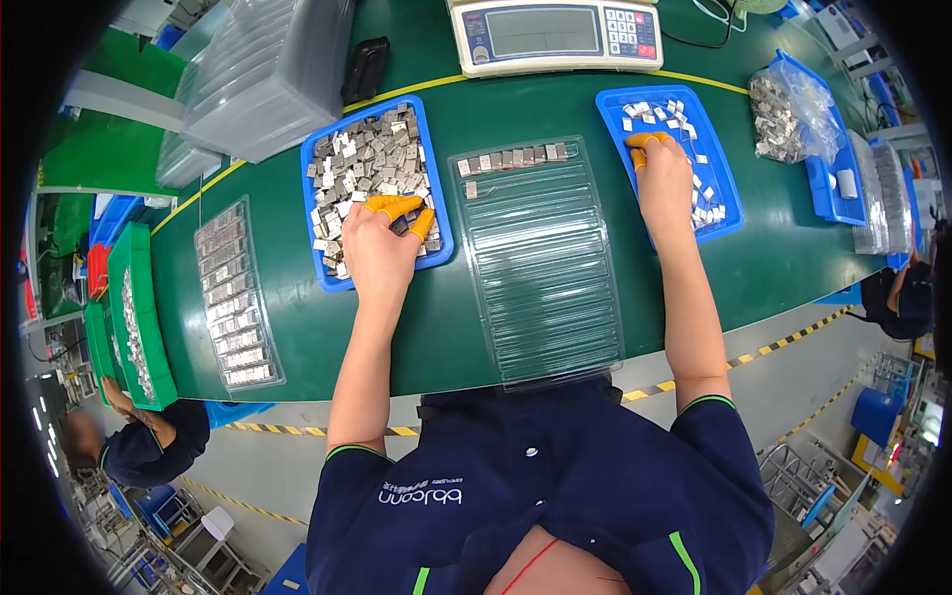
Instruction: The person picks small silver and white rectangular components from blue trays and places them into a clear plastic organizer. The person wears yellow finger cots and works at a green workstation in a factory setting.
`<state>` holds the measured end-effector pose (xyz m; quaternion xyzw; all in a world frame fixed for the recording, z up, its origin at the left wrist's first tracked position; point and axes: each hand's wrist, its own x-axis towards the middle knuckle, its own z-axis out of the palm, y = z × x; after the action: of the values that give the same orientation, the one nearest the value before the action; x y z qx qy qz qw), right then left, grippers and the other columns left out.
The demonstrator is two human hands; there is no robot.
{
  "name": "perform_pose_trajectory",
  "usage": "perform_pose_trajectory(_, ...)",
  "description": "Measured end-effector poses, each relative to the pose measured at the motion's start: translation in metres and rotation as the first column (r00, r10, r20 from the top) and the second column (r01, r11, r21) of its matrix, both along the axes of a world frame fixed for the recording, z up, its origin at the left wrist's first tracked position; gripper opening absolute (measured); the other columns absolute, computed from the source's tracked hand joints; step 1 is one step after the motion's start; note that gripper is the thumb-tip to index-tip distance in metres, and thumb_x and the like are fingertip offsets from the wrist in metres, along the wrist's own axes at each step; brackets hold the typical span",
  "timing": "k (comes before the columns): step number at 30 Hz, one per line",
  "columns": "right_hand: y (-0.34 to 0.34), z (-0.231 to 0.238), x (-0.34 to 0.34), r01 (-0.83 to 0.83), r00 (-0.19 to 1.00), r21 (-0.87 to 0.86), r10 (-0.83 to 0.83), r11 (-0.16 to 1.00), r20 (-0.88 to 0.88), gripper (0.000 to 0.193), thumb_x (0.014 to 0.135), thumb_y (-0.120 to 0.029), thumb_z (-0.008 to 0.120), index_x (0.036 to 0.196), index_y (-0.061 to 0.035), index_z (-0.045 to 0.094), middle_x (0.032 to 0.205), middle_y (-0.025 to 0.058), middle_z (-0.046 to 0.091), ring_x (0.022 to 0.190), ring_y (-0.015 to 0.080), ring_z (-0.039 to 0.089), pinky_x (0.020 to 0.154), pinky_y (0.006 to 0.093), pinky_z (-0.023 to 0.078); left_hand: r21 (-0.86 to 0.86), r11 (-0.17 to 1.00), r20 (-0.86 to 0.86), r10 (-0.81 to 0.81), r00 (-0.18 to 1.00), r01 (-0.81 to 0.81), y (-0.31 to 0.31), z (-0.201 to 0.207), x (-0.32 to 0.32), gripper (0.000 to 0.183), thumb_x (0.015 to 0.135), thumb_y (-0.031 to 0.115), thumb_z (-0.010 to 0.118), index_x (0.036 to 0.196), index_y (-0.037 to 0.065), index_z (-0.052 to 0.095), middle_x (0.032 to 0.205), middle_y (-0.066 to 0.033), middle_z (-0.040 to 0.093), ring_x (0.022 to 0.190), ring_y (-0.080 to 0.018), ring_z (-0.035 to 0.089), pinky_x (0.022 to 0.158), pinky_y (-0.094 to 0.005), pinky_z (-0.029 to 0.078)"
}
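Observation:
My left hand, with yellow finger cots on thumb and fingers, reaches into a blue tray heaped with small flat metal pieces. Its thumb and fingertips are drawn close together; what lies between them is too small to make out. Over a second blue tray, my right hand bends its cotted fingers in a pinch above small white pieces, the tips' contents hidden. Between both trays lies a clear ribbed plastic tray, its far row filled with several metal pieces and one piece in the row below.
A filled clear tray lies at left, beside a green bin. Stacked clear trays and a white scale stand at the back. Another blue tray with bagged parts sits at right. Other people work nearby.

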<state>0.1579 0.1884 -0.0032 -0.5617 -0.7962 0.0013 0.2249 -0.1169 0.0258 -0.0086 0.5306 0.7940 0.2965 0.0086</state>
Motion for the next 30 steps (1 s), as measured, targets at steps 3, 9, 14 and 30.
perform_pose_trajectory(3,0.006,-0.011,0.003,0.012,1.000,0.045,-0.012,0.999,-0.004,0.016,0.074,0.000,0.060,0.089,0.0019,0.065,0.088,0.0185,0.061,0.084,0.0320,0.059,0.076,0.0396,0.048,-0.018,0.999,0.001,0.035,0.999,-0.035,0.000,0.000,0.002,0.025,0.065,0.017,0.075,0.084,0.001,0.070,0.079,-0.0129,0.063,0.077,-0.0246,0.057,0.074,-0.0355,0.046)
perform_pose_trajectory(9,0.006,-0.006,0.009,0.056,0.990,0.025,-0.052,0.998,-0.131,0.015,0.075,0.001,0.058,0.088,0.0024,0.066,0.091,0.0193,0.061,0.079,0.0339,0.060,0.073,0.0391,0.048,0.044,0.979,0.749,0.098,0.655,-0.197,0.001,0.014,-0.001,0.019,0.078,0.007,0.067,0.094,-0.004,0.065,0.092,-0.0136,0.064,0.078,-0.0197,0.065,0.070,-0.0257,0.052)
perform_pose_trajectory(14,0.011,0.002,0.021,0.113,0.962,-0.067,-0.126,0.991,-0.241,0.018,0.078,-0.002,0.059,0.094,-0.0018,0.067,0.090,0.0166,0.063,0.080,0.0267,0.063,0.070,0.0328,0.049,0.223,0.944,0.971,-0.191,0.146,-0.244,-0.003,0.034,-0.005,0.027,0.084,-0.001,0.057,0.109,-0.010,0.055,0.101,-0.0179,0.062,0.090,-0.0258,0.064,0.080,-0.0287,0.054)
perform_pose_trajectory(30,-0.047,0.030,-0.053,-0.682,0.436,-0.507,-0.264,0.527,-0.860,0.029,0.078,0.002,0.064,0.108,0.0041,0.060,0.106,0.0098,0.063,0.099,0.0155,0.058,0.089,0.0261,0.045,0.179,0.929,0.981,-0.143,-0.134,0.324,0.013,0.026,0.030,0.024,0.088,0.017,0.058,0.106,0.000,0.056,0.092,-0.0155,0.066,0.073,-0.0191,0.067,0.057,-0.0234,0.054)
